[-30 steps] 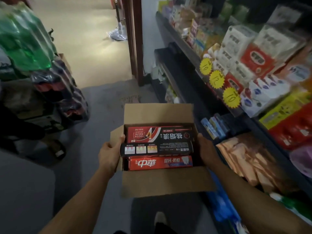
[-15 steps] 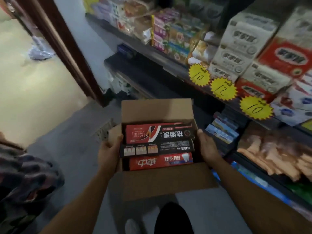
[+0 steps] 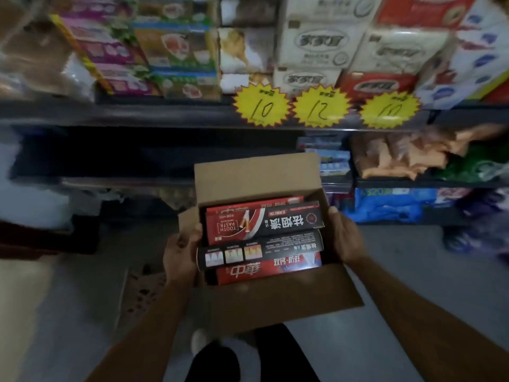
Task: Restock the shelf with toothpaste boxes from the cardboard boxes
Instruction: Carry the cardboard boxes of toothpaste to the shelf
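Observation:
I carry an open cardboard box at waist height in front of the shelf. My left hand grips its left wall, thumb over the rim. My right hand grips the right wall. Inside lie toothpaste boxes: a red and black one on top at the back, a black one with tooth pictures in the middle, a red one at the front. The far flap stands up and hides part of the lower shelf.
Tissue packs and colourful boxes fill the upper shelf, with yellow price stars on its edge. A dark gap opens on the lower shelf to the left. Small blue boxes and orange packets lie to the right.
The view has swung right, from the aisle and doorway to face the shelf head-on. Both hands keep the same hold on the box, now close to the shelf.

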`<state>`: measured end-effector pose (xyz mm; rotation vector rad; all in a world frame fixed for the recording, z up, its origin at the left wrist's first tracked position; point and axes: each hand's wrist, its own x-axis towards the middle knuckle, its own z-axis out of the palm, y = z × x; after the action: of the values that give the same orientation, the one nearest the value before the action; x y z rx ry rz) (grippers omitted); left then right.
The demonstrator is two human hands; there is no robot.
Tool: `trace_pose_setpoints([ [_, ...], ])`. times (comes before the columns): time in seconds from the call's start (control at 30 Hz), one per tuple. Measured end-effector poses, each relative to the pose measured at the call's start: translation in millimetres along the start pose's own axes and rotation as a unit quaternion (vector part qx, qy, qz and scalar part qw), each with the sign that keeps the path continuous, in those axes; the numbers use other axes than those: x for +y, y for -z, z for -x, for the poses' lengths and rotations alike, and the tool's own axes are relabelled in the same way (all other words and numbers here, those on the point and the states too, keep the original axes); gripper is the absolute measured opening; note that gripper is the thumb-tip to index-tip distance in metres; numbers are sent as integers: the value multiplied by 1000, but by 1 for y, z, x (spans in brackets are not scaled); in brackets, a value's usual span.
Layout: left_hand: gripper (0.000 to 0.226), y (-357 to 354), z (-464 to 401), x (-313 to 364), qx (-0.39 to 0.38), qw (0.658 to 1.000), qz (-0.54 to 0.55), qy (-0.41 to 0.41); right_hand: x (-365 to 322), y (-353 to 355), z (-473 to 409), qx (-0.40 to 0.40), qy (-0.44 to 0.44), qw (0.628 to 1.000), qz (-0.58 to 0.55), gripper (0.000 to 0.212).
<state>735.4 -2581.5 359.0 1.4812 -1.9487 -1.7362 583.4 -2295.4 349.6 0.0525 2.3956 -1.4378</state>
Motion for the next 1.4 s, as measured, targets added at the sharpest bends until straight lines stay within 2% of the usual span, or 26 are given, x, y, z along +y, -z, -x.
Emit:
trace_pose_setpoints([
  [0.07,69,-8,-13,9,-52,998,-14,-7,10,-1,14,54,-26,998,4,51],
  [0.17,32,-27,-30,11,-132,991,-25,-26,29,-4,45,137,-67,988,2,49],
  [0.2,31,-34,-36,7,-161,986,-32,-34,37,-6,58,163,-86,983,-5,48],
  [0.3,45,-53,-44,-7,-247,966,-57,-56,68,-16,103,240,-125,962,-24,48],
  [0.47,27,-77,-33,-53,-319,933,-147,-74,125,-49,187,303,-178,930,-109,53],
  [0.6,34,-96,-25,-117,-366,906,-202,-68,181,-74,244,316,-208,915,-142,52],
  [0.7,24,-114,-13,-163,-389,892,-222,-60,224,-89,273,329,-233,902,-152,49],
  [0.77,38,-127,-8,-188,-413,878,-240,-42,254,-99,284,343,-244,895,-146,48],
  [0.8,43,-135,-7,-198,-423,872,-245,-31,268,-103,286,353,-248,892,-139,49],
  [0.9,25,-167,-17,-224,-443,859,-253,-43,310,-114,280,380,-258,881,-111,57],
  [0.93,27,-179,-21,-230,-446,853,-267,-56,323,-117,273,390,-264,875,-115,58],
  [1.07,67,-234,-55,-252,-447,848,-273,-86,374,-130,231,423,-266,855,-136,67],
  [1.1,70,-247,-64,-258,-450,845,-274,-85,387,-132,218,432,-262,853,-131,70],
  [1.23,41,-298,-103,-274,-456,837,-282,-107,422,-140,169,462,-265,838,-122,60],
  [1.4,45,-352,-151,-287,-455,830,-294,-136,469,-147,110,466,-248,841,-122,72],
])
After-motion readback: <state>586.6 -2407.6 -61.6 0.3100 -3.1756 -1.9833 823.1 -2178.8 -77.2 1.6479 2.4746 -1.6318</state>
